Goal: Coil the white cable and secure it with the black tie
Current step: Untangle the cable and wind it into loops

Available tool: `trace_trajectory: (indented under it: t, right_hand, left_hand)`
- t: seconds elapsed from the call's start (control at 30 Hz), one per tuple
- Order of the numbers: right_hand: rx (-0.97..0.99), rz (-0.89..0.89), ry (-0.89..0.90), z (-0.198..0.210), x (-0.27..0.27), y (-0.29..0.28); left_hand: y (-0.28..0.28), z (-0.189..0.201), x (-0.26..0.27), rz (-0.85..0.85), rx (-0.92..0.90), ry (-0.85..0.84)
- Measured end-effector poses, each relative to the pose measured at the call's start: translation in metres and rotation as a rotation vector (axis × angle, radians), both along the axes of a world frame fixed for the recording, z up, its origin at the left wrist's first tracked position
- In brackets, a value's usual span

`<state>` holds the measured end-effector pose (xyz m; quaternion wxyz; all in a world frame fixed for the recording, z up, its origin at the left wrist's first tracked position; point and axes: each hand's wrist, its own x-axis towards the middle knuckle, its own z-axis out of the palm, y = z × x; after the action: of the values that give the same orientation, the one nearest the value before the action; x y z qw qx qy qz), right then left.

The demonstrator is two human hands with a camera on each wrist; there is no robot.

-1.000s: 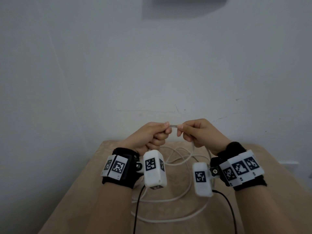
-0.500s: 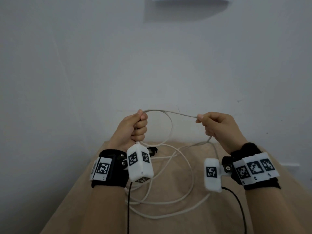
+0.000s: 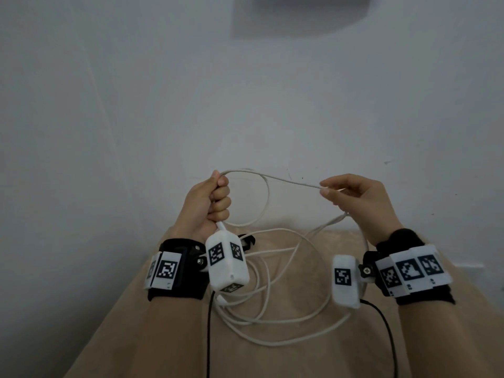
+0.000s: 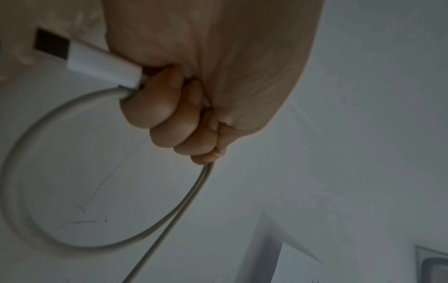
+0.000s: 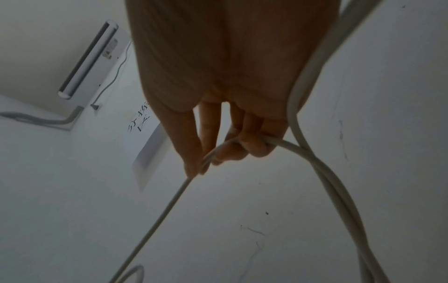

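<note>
The left hand [image 3: 211,203] is closed in a fist around the white cable [image 3: 289,181], keeping one finished loop and the USB plug [image 4: 97,65] together, probably so that the coil cannot open. The right hand [image 3: 354,199] pinches the same cable between thumb and fingertips, apart from the left, so a straight piece is stretched between them, ready, I think, for the next loop. The rest lies loose on the beige table [image 3: 313,358] below both hands; I cannot clearly find the black tie.
</note>
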<state>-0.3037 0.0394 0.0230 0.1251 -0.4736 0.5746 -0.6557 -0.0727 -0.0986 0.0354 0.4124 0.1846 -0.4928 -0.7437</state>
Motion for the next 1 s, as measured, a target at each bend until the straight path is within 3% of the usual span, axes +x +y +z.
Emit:
trace_trajectory:
  t: [0.2, 0.43, 0.8, 1.0]
  right_hand:
    - [0.151, 0.093, 0.077, -0.005, 0.009, -0.008]
    - [0.100, 0.071, 0.035, -0.003, 0.028, -0.016]
    - [0.121, 0.178, -0.137, -0.002, 0.038, -0.020]
    - [0.178, 0.286, -0.226, -0.002, 0.047, -0.022]
  left_hand:
    - [0.006, -0.002, -0.013, -0.048, -0.030, -0.077]
    - [0.009, -0.004, -0.017, -0.082, -0.041, -0.132]
    - [0.012, -0.003, -0.022, -0.061, -0.074, -0.090]
    - [0.011, -0.002, -0.023, -0.128, -0.003, 0.019]
